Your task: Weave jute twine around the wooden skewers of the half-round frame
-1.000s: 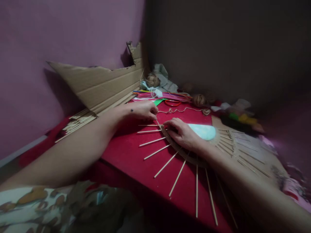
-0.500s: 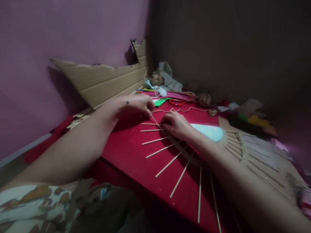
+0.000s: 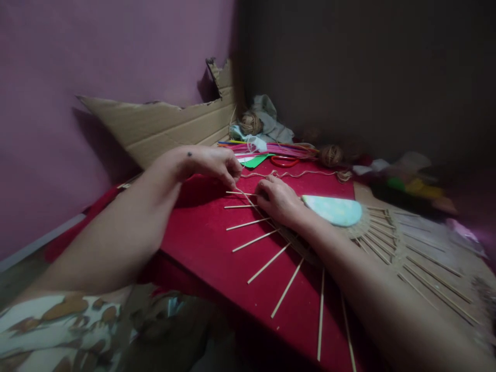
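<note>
My left hand (image 3: 222, 166) pinches a thin strand of twine (image 3: 245, 195) above the table's far left part. The strand runs down toward a fan of pale wooden sticks (image 3: 268, 263), whose outer ends point left and toward me. Over the upper end of this fan rests my right hand (image 3: 277, 199), its fingers curled against the sticks and the strand. What its fingertips grip is hidden. A pale blue-green half-round piece (image 3: 335, 210) lies just right of that hand, at the centre of the stick fan. More twine (image 3: 306, 173) trails across the table behind both hands.
Behind lie red-handled scissors (image 3: 284, 161), pink strips (image 3: 287, 150), a green sheet (image 3: 256, 161) and balls of twine (image 3: 331, 154). Cardboard (image 3: 163, 129) leans on the wall. Sticks with woven twine (image 3: 387, 237) extend right over the red table (image 3: 217, 268).
My left hand has moved slightly left and down, still pinching the twine. The right hand stays over the sticks. More of the half-round piece shows now, and the view has shifted a little.
</note>
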Tool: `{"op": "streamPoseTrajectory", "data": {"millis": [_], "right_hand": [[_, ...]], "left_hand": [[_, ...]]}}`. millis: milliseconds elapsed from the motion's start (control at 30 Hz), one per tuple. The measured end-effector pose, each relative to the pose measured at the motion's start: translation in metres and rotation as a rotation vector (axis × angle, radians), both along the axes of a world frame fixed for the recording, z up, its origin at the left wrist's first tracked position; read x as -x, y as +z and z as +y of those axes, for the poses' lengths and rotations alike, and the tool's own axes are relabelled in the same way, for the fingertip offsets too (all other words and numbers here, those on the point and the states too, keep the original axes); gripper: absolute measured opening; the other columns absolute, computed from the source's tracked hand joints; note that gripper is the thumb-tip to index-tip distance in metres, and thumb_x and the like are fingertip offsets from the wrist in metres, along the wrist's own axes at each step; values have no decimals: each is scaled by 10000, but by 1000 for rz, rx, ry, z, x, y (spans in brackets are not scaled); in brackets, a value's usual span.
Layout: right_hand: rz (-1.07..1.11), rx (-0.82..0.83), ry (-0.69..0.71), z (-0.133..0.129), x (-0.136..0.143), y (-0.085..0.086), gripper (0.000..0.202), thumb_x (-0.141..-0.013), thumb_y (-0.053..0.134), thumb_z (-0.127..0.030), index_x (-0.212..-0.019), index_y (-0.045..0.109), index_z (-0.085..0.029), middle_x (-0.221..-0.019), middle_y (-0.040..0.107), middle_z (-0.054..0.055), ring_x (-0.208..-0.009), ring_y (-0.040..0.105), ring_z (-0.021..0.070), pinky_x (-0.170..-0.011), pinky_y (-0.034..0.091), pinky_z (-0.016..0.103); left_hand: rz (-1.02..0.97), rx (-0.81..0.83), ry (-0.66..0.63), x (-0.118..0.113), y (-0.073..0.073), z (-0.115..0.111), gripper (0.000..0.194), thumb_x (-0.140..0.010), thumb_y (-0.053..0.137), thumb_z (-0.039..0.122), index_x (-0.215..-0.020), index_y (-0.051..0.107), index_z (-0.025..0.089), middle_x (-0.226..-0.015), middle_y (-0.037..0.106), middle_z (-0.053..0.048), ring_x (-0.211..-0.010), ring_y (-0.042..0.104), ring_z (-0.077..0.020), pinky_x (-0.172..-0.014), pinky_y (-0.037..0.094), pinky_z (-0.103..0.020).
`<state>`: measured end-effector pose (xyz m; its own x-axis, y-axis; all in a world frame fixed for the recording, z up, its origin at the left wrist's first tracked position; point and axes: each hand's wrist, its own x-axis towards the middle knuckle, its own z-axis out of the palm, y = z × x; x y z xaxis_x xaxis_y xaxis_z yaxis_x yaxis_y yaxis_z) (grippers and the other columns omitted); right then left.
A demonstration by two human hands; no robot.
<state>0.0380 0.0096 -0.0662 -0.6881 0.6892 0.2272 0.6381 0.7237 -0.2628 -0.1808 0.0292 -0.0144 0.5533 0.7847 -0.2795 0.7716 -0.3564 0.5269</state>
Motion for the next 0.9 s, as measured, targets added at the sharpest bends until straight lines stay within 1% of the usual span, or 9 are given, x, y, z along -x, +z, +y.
{"op": "streamPoseTrajectory", "data": {"millis": [100,233,400,500,600,700,800,900], "right_hand": [[34,-18,-1,0,-2,-4,82,-846,505,-160,-822,582,-177,-900,570,79,-826,520,193,-733,411,305],[83,-15,3,0,-2,-7,73,-834,514,-150,-801,568,-187,-882,558,64,-810,514,185,-728,414,296],[80,-21,3,-1,-2,-7,92,-843,502,-145,-793,568,-184,-872,554,68,-813,515,189,-729,413,298],[84,-27,-4,-1,-2,-7,96,-846,502,-156,-789,573,-187,-864,550,65,-795,512,187,-709,408,297],[118,-32,0,0,-3,-9,81,-829,518,-163,-782,575,-194,-868,556,59,-793,513,183,-698,405,292],[194,0,37,0,-4,-7,91,-787,512,-122,-759,564,-192,-835,573,47,-779,522,172,-708,409,288],[306,92,55,1,-6,-3,142,-722,485,-69,-761,559,-183,-775,583,20,-732,530,153,-693,412,276],[377,213,41,2,-10,0,124,-689,523,-92,-766,560,-182,-746,579,-6,-694,528,140,-662,413,266]], "left_hand": [[45,53,-16,11,-2,3,190,-648,683,389,-604,672,204,-557,585,0,-542,488,-138,-515,320,-238],[85,161,30,19,-3,3,184,-632,695,391,-634,704,208,-585,632,-22,-555,531,-154,-507,348,-234],[59,201,-19,21,1,-3,171,-660,676,385,-661,720,220,-596,646,-22,-566,554,-153,-520,378,-226],[92,185,10,21,0,-2,182,-658,672,389,-635,705,211,-563,613,-17,-535,511,-144,-510,353,-235],[122,77,0,17,-5,4,201,-670,648,387,-603,666,199,-549,579,-3,-530,474,-133,-519,337,-237],[112,-131,-7,4,-13,9,203,-700,617,365,-606,632,186,-546,535,15,-545,446,-120,-533,317,-231],[61,-372,49,-15,-21,8,210,-747,582,357,-671,632,168,-574,514,22,-565,429,-111,-548,299,-233],[-17,-530,95,-31,-27,5,223,-796,543,332,-708,627,145,-609,517,13,-596,433,-111,-569,301,-234]]}}
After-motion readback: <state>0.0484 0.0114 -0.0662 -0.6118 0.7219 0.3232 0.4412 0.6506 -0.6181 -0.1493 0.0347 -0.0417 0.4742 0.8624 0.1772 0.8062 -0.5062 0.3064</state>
